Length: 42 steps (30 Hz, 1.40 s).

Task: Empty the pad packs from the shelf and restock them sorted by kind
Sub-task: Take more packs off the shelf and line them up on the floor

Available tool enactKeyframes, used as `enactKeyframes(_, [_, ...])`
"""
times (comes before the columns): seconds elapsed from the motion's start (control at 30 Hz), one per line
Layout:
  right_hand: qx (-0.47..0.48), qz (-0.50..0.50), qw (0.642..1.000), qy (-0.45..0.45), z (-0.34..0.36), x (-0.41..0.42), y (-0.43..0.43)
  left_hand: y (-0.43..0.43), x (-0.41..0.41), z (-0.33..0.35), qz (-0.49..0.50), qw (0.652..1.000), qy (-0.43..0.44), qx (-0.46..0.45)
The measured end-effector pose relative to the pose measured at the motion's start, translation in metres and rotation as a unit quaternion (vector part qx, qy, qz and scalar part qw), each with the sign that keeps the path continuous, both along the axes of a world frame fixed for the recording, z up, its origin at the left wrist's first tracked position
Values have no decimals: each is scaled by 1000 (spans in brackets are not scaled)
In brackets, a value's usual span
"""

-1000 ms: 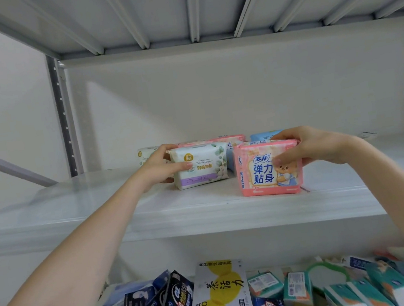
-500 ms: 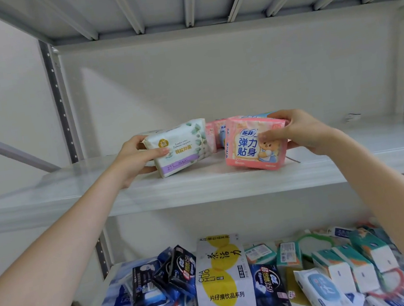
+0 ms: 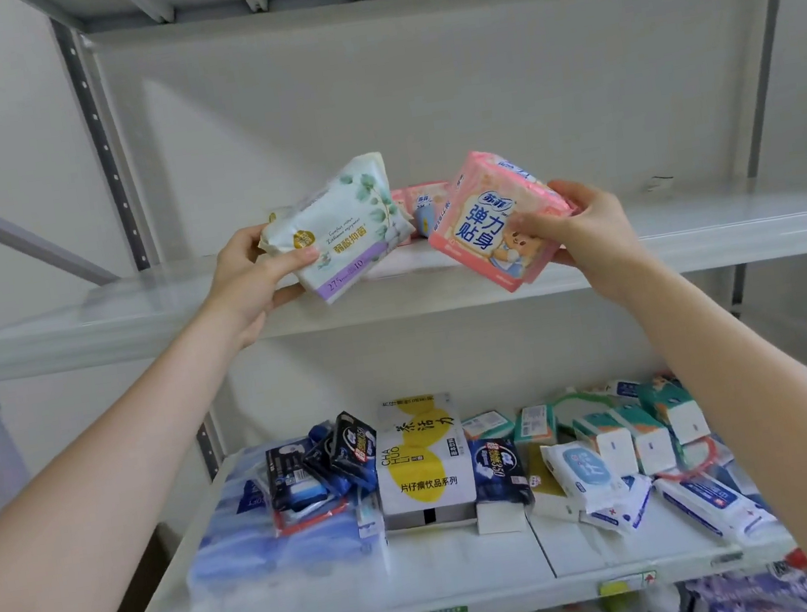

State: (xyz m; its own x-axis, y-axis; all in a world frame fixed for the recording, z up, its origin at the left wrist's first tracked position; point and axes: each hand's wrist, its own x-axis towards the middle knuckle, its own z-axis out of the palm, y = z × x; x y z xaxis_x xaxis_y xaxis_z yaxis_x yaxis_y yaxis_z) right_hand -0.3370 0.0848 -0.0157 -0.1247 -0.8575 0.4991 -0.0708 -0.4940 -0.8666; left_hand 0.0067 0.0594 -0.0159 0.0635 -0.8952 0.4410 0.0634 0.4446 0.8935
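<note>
Both packs now lifted off the shelf (image 3: 692,234) & tilted, vs 0.5 s ago. L hand (image 3: 252,280) fingers (image 3: 301,257) curl round white leaf-print pack (image 3: 344,231); R hand (image 3: 582,228) grips pink pack (image 3: 494,225). More pink packs (image 3: 416,210) sit btwn & behind the fingers, so emptying isn't done yet

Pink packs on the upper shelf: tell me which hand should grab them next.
Right, probably. Both hands are full: the left hand grips the white pack, the right hand a pink pack. The remaining packs on the shelf look like that pink kind, so it keeps kinds together once emptied.
</note>
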Motion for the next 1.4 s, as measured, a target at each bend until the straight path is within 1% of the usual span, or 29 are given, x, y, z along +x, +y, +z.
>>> enactKeyframes(0.17, [-1, 20, 1000, 4, -12, -13, 38, 55, -9, -17, 12, 1000, -7, 9])
enactKeyframes(0.3, [41, 39, 998, 17, -36, -28, 68, 102, -20, -45, 27, 998, -28, 45])
enactKeyframes(0.53, [119, -13, 988, 96, -104, -49, 135, 176, -39, -118, 33, 989, -73, 128])
enactKeyframes(0.67, [165, -29, 980, 106, -153, -56, 175, 211, -43, -161, 25, 982, -88, 167])
enactKeyframes(0.77, [209, -39, 972, 106, -195, -56, 206, 235, -40, -198, 23, 971, -122, 203])
enactKeyframes(0.9, [263, -36, 959, 104, -259, -52, 247, 273, -36, -261, 10, 956, -151, 250])
enactKeyframes(1.03, [313, -27, 943, 110, -328, -43, 283, 310, -31, -328, -4, 934, -170, 314])
enactKeyframes(1.2, [377, -9, 918, 123, -408, -37, 314, 344, -29, -407, -15, 905, -198, 375])
enactKeyframes(1.27, [403, 3, 907, 124, -436, -37, 323, 353, -28, -436, -29, 895, -191, 402])
enactKeyframes(1.4, [434, 10, 890, 138, -480, -39, 333, 369, -25, -490, -45, 881, -196, 428])
